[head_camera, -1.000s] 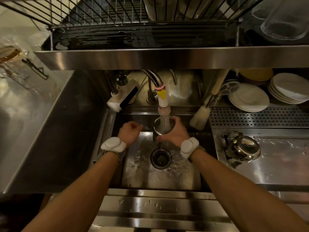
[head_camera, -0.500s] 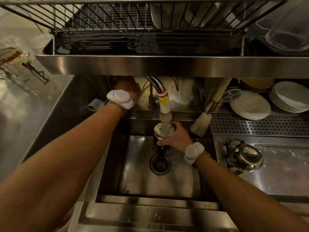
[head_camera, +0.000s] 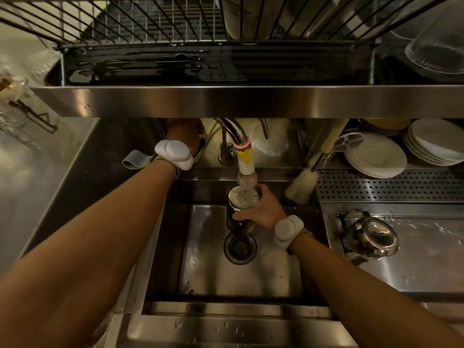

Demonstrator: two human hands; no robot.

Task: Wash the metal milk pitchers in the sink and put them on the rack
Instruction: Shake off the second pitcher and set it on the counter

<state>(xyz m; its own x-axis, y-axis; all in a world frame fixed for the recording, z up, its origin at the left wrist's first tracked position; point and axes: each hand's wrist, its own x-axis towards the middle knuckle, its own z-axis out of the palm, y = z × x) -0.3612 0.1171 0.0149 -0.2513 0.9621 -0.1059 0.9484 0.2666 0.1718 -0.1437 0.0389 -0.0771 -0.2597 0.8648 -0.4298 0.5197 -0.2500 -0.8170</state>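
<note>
The wire rack (head_camera: 150, 26) runs across the top of the view on a steel shelf (head_camera: 226, 101), with a good stretch of bare wire at its left. Below it the sink (head_camera: 226, 280) opens in the table (head_camera: 414, 272). A second shiny metal vessel (head_camera: 374, 234) sits on the table just right of the sink's right edge (possibly another pitcher, though I cannot tell). A second ago the left hand (head_camera: 183, 136) was a loose fist down in the sink beside the pitcher. It has since risen to the back left corner of the sink and now sits under the shelf lip by the tap fittings. Its fingers are hidden there, so I cannot tell whether they hold anything. The right hand (head_camera: 263, 209) has barely moved. Its fingers (head_camera: 262, 190) curl round the far side of the pitcher (head_camera: 241, 199) and its thumb crosses the near side. It holds the pitcher upright at the middle of the sink's back edge, off the sink floor and just behind the drain (head_camera: 240, 247). The tap (head_camera: 246, 167) hangs right over the pitcher's mouth, and water runs into it, seemingly up to the brim. My reading is that the left hand has gone for the tap control, so the rinse is probably ending. What remains is emptying this pitcher and lifting it to the rack, so the task looks not yet halfway done.
</note>
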